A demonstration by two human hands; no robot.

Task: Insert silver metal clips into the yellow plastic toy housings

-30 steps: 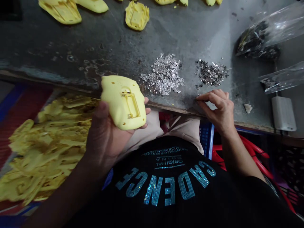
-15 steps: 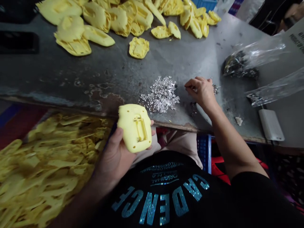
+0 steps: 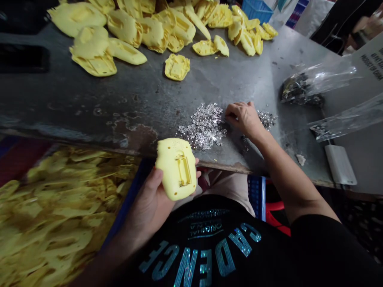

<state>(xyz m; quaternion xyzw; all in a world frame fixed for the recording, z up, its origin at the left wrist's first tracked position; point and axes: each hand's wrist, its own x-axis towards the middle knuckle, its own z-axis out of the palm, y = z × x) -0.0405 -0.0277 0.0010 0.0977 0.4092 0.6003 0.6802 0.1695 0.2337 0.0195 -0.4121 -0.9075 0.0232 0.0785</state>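
Left hand (image 3: 154,205) holds one yellow shell (image 3: 172,171); right hand (image 3: 245,119) near two metal piles (image 3: 206,127) (image 3: 268,119).

Left grip (image 3: 155,204) cups upward; right grip (image 3: 247,120) curls downward.

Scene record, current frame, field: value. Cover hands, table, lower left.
left hand: holds yellow shell, rectangular recess facing camera
right hand: fingers bunched between larger metal pile and smaller metal pile; any part held is hidden
table, far side: heaped yellow parts
table, right: clear bags, white block
lower left: loose yellow pieces
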